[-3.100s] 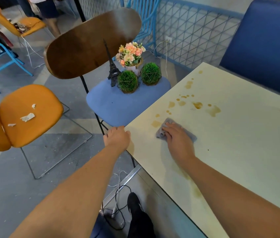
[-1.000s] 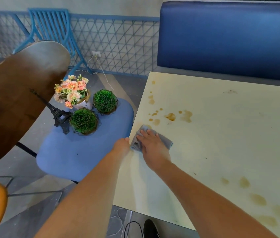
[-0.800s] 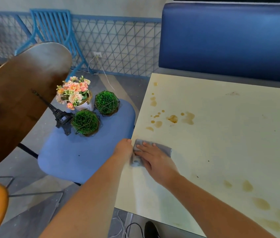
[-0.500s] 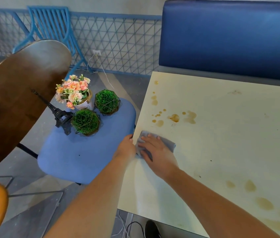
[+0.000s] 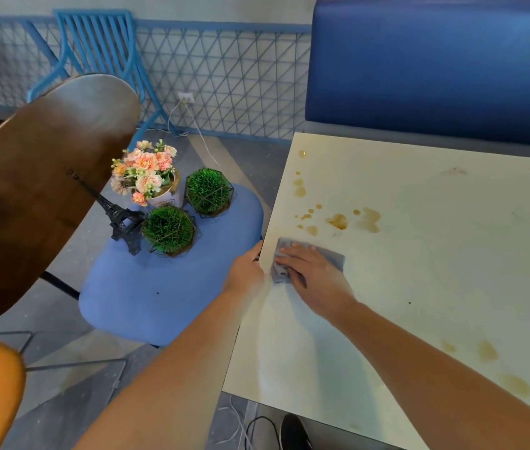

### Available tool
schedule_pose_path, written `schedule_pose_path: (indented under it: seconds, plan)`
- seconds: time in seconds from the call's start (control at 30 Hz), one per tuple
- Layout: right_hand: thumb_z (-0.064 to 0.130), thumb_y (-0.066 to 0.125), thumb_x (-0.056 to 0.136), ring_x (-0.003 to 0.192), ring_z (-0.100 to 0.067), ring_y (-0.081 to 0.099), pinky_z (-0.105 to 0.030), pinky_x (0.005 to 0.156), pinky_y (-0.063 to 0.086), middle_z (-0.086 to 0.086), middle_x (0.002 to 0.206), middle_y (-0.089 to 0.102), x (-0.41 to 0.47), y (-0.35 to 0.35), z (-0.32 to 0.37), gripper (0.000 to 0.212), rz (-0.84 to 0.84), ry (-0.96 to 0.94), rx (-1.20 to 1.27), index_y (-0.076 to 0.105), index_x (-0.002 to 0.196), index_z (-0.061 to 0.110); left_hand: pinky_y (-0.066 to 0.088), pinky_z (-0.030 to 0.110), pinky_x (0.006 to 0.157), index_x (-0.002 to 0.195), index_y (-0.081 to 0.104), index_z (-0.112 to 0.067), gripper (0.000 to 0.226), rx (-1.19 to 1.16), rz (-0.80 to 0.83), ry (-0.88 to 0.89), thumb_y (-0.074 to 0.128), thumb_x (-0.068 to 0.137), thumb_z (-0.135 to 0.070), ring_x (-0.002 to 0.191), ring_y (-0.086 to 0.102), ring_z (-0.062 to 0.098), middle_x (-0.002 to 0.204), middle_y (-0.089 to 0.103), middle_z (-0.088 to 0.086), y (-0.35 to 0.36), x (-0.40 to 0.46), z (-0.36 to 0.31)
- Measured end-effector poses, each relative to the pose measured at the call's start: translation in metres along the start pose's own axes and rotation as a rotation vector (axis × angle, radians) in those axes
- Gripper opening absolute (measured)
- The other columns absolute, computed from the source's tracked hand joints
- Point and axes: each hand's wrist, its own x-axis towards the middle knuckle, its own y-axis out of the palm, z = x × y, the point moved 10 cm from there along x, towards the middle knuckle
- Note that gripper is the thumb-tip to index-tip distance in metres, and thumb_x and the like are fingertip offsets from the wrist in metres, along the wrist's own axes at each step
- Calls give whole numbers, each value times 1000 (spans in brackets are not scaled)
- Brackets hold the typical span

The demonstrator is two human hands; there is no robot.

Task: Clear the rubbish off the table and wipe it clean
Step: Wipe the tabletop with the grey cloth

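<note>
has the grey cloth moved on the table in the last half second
No, hardly at all. The grey cloth still lies just below the brown stains, by the table edge, under the right hand.

Bright, even daylight; soft glare sheens the pale cream counter [image 5: 419,254] near its left edge. Wide-angle bending curves the edges; the near forearms blur slightly.

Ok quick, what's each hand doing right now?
Left hand: at the table edge, fingers hidden, so grip cannot be told.
Right hand: open, fingers flat, pressing the cloth on the table.
</note>
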Motion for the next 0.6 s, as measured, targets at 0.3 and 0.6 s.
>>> schedule_pose_path:
  seconds: [0.3, 0.6]
  plan:
    - [42, 38, 97, 138, -12, 36, -31, 120, 18, 11, 140, 53, -15, -3, 6, 44, 6, 40, -12, 60, 132, 28, 43, 40, 88, 110, 62, -21, 28, 312, 7, -192, 43, 91, -16, 111, 48, 36, 118, 53, 17, 5, 23, 4]
    - [28, 55, 98, 137, -13, 37, -31, 113, 33, 10, 141, 52, -17, -31, -33, 32, -82, 187, -3, 63, 128, 27, 27, 42, 106, 145, 29, -13, 53, 281, -49, -421, 38, 100, -38, 134, 21, 29, 145, 25, 14, 26, 23, -9]
